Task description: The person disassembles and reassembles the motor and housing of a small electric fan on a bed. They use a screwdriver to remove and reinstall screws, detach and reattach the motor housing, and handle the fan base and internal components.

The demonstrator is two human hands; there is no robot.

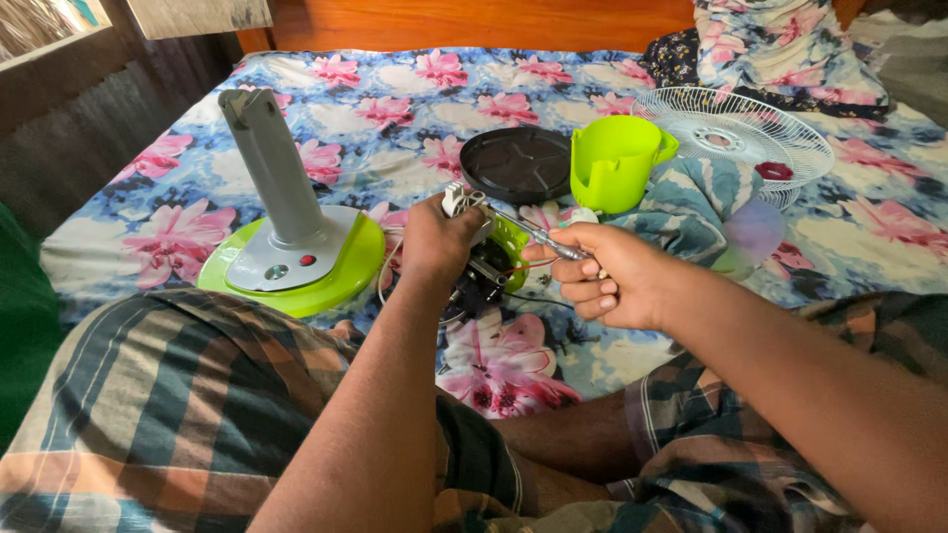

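Fan found well dismantled on the bed (148, 212). Base (296, 262) with grey column stood apart at left, upright, no head attached. Wire guard (741, 133) lay detached at far right, well clear of the work. Black round cover (518, 163) lay flat beyond the hands, just beside the green housing (617, 163), also removed and set upright. A translucent blade (752, 229) appeared to lie near the guard, partly hidden in folded cloth.

Motor unit (489, 266) remained in hand, just above the bed, between the knees and the removed parts. Left hand (434, 247) closed around the unit from the left, steadying it. Right hand (602, 276) clamped on a screwdriver (538, 235), shaft angled up and left toward the white part at the top of the unit. Tip contact with a screw not discernible. Thin red and black wires seen at the unit; white cord trailed toward the base.

Judged status: outer disassembly complete, namely guard, blade, cover and housing all off, head separated from column. Work on the motor unit itself judged in progress, not finished. No loose screws identifiable on the patterned sheet. Whether the step was removal or refitting of a fastener could not be determined.
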